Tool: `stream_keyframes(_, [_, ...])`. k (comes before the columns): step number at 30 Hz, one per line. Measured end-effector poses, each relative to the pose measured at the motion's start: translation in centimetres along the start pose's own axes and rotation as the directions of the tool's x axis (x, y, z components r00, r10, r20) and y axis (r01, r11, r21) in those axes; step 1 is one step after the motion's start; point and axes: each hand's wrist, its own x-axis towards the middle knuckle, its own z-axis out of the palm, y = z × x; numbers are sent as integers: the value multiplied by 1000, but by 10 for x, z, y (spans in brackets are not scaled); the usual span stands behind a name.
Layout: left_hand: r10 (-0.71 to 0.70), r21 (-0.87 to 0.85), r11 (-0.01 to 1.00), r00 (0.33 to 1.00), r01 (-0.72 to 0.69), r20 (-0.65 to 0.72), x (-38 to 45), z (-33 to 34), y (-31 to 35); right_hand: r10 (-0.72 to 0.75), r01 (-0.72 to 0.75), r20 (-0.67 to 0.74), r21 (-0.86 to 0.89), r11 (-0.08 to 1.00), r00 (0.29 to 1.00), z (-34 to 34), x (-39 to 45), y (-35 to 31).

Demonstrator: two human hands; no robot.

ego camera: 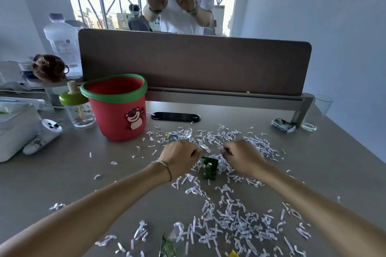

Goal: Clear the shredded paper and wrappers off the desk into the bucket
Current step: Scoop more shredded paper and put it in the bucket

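Just green wrapper (210,168) between fists.

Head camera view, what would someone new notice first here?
Probably the red bucket with its green rim, standing at the desk's back left. Next, the white shredded paper strewn across the desk, with the left hand and right hand curled over it around a green wrapper.

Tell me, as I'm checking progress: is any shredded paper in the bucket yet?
No, the bucket shows only bare red inside.

White panda-faced tube (42,139) bears handwritten letters "Ho" (rest hidden); the water bottle (62,41) label is unreadable
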Motion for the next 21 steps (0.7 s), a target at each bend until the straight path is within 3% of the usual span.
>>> stream_keyframes(6, [-27,48,998,997,31,-66,10,-54,-10,-46,60,-117,117,991,992,-34,40,-37])
stream_keyframes(13, [-97,94,989,985,111,-143,13,-121,-37,-159,188,-202,135,973,966,-76,94,-95])
stream_keyframes(21, [-106,159,976,966,146,-237,18,-185,-81,-262,287,-187,118,951,947,-90,146,-170])
